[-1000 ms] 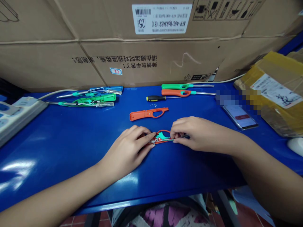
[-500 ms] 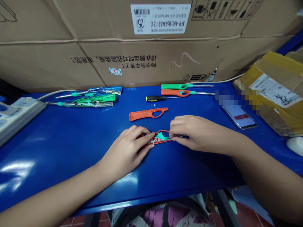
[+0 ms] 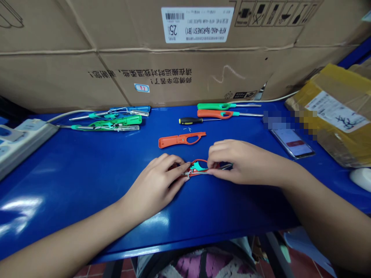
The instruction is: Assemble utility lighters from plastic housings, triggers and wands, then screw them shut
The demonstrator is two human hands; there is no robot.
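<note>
An opened orange gas lighter (image 3: pixel 198 173) lies on the blue table between my hands, its teal trigger (image 3: pixel 199 166) and thin wires exposed. My left hand (image 3: pixel 162 175) is closed around its handle end, thumb and forefinger pinching near the trigger. On the other side, my right hand (image 3: pixel 228 162) pinches the lighter where the metal tube begins; the tube's tip pokes out beneath the fingers. Most of the handle is hidden by my left hand. Just beyond lies the loose orange half-shell (image 3: pixel 181 139), inner side up, with small screws (image 3: pixel 188 129) behind it.
A black-and-yellow screwdriver (image 3: pixel 190 121) lies near a whole green lighter (image 3: pixel 216 106) and a whole orange lighter (image 3: pixel 214 113). Opened blue and green lighters (image 3: pixel 116 122) are at the back left by a power strip (image 3: pixel 26 139). A phone (image 3: pixel 292 142) and taped carton (image 3: pixel 333 116) stand right.
My right hand has shifted very slightly at the tube end, and a little more of the metal tube shows. My left hand keeps its grip on the handle.
</note>
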